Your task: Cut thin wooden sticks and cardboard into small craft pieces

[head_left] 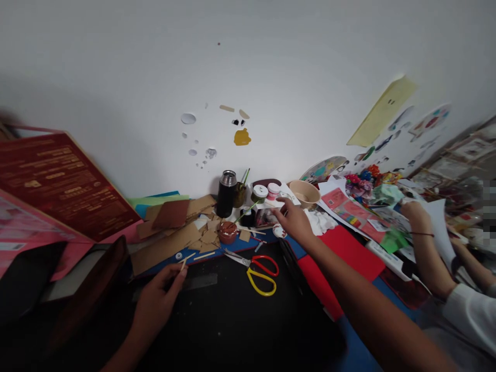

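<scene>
My left hand point(165, 289) is closed, pinching a small pale wooden stick point(183, 264) between thumb and fingertips above the black mat. My right hand point(295, 219) reaches over the back of the table, thumb and forefinger apart, with nothing clearly between them. Just beyond its fingertips are a white-lidded jar point(259, 192) and a pink jar point(273, 190) on a white box. Scissors point(250, 263) with red and yellow handles lie spread on the mat. A brown paint pot point(227, 232) stands behind them, with a green-handled brush point(246, 212) slanting above it.
Cardboard pieces point(166, 248) lie left of a black flask point(227, 194). A beige bowl point(305, 192) and red paper point(349, 250) are toward the right. A dark red box panel point(58, 181) stands at left. Another person's hand point(416, 214) holds white paper at far right.
</scene>
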Action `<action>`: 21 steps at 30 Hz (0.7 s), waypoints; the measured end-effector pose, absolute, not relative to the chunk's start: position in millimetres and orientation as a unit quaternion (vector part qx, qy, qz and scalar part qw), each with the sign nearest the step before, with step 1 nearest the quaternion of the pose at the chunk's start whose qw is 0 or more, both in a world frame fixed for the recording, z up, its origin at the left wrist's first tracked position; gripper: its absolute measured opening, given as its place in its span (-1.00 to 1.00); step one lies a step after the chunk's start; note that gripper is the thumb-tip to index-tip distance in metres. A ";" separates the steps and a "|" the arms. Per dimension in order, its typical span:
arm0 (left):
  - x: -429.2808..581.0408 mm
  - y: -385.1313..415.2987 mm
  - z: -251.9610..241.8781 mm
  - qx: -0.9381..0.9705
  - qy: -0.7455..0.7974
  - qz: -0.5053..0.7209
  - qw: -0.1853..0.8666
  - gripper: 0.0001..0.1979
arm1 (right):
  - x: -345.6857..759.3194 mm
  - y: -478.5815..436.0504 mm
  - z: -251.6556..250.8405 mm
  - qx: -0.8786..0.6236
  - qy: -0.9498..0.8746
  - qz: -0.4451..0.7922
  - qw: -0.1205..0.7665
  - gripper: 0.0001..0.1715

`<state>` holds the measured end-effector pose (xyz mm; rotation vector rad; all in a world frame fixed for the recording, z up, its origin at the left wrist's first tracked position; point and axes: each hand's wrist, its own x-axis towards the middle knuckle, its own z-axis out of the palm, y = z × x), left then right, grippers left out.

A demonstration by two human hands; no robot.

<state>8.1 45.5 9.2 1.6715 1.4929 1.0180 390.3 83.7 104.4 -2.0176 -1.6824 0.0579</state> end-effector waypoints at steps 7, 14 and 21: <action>9.0 46.5 9.3 0.637 0.575 0.392 0.333 -0.56 | 409.8 131.8 122.3 -0.801 -0.573 -0.008 0.175 -0.27; 8.0 47.1 8.4 0.637 0.586 0.370 0.338 -0.55 | 409.6 152.2 116.2 -0.800 -0.595 -0.035 0.072 -0.23; 8.9 46.6 9.6 0.632 0.585 0.366 0.352 -0.61 | 411.5 161.9 109.1 -0.802 -0.593 -0.041 0.065 -0.23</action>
